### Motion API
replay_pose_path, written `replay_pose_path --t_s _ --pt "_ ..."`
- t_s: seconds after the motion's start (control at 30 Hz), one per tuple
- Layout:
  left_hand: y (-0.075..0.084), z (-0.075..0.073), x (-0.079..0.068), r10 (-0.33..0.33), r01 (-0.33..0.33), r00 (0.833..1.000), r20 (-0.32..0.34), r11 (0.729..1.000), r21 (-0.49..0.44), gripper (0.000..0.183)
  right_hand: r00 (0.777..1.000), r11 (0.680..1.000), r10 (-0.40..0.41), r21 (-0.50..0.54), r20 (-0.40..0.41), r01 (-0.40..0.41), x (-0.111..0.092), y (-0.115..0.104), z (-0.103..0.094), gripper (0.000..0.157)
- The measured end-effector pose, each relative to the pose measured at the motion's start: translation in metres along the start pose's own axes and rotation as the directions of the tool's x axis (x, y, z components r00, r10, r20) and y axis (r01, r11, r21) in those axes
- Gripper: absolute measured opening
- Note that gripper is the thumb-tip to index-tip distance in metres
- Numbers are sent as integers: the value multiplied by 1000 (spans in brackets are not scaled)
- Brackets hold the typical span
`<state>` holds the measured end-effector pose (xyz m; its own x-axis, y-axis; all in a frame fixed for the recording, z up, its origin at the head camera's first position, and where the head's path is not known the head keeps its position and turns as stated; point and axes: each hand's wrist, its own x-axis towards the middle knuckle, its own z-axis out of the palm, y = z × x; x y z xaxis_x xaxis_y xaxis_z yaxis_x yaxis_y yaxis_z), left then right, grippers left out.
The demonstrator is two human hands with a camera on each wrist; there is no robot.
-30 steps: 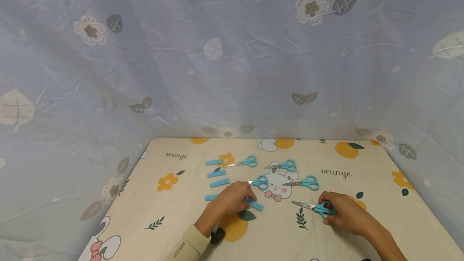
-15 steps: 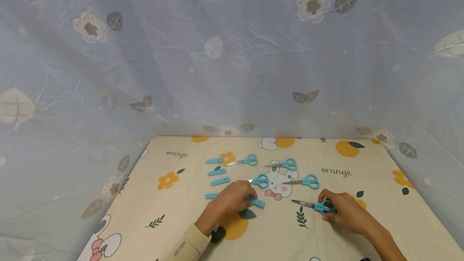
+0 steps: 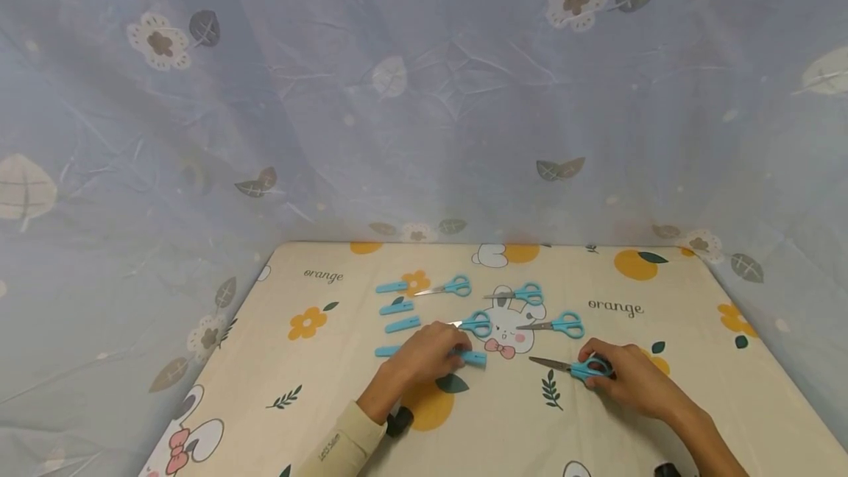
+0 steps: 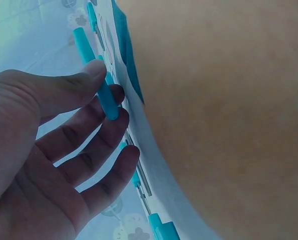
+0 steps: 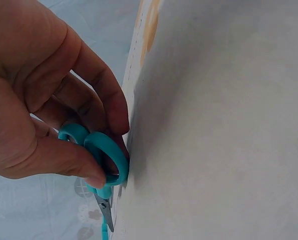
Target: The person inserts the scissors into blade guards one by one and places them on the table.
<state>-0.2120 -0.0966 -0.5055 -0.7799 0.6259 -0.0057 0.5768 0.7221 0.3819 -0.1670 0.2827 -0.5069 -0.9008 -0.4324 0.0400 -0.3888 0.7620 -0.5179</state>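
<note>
My left hand [image 3: 427,354] pinches a light-blue scissor cap [image 3: 473,358] between thumb and fingers. In the left wrist view that cap [image 4: 84,45] juts out past the thumb, while the other fingers spread loosely below. To the right, my right hand [image 3: 626,375] grips a pair of scissors [image 3: 579,369] by the light-blue handles, with the bare metal blades pointing left toward the cap. Thumb and fingers hold the handle loops [image 5: 107,145] in the right wrist view. Another pair of scissors [image 3: 475,324] lies just beyond my left hand, its blade tips partly covered by that hand.
More uncapped scissors lie farther back, including one pair [image 3: 567,324] beyond the held ones. Several loose blue caps [image 3: 402,324] form a column on the left. A patterned cloth [image 3: 331,389] covers the table, and a pale floral curtain [image 3: 424,131] stands behind.
The cap in my left hand has swung slightly up and to the right, now lying closer to level. The scissors in my right hand have shifted slightly left; the grips persist.
</note>
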Motion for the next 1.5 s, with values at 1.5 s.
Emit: replay_pose_path --t_s 1.5 --pt "-8 -13 2 -19 0 999 -42 914 -406 13 999 894 25 446 23 -33 8 6 -5 29"
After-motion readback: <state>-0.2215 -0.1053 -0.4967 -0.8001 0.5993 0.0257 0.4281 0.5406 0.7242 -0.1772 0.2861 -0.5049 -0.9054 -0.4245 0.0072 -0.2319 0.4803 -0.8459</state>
